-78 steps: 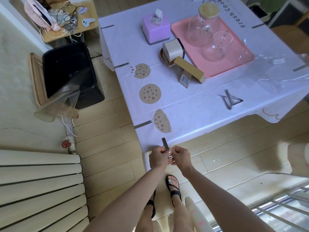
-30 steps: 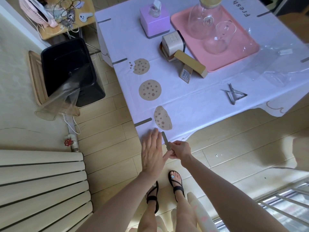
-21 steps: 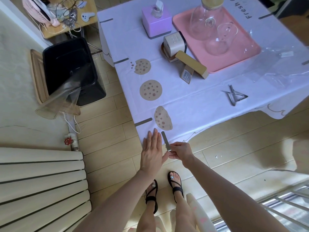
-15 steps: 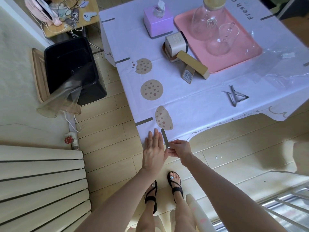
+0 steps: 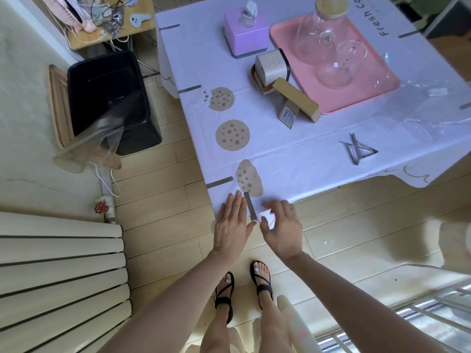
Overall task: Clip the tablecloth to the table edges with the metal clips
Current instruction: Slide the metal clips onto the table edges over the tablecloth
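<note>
A white tablecloth (image 5: 293, 159) with cookie prints covers the table. A grey metal clip (image 5: 249, 206) sits on its near edge at the left corner. My left hand (image 5: 232, 225) lies flat with straight fingers on the cloth just left of that clip. My right hand (image 5: 280, 228) hovers just right of the clip, fingers spread and loosely bent, holding nothing. Three more clips sit along the left edge: one (image 5: 219, 182) near the corner, one (image 5: 189, 88) midway, one (image 5: 169, 27) far back. A loose pile of clips (image 5: 356, 150) lies on the cloth to the right.
A pink tray (image 5: 377, 98) with a glass carafe and a glass, a purple tissue box (image 5: 246, 34), a white cube and a cardboard box stand on the table. A black bin (image 5: 109, 98) stands on the floor at left. A radiator (image 5: 58, 263) is near left.
My right hand has let go of the clip and opened beside it. The clip stays on the table's near edge. My left hand remains flat on the cloth.
</note>
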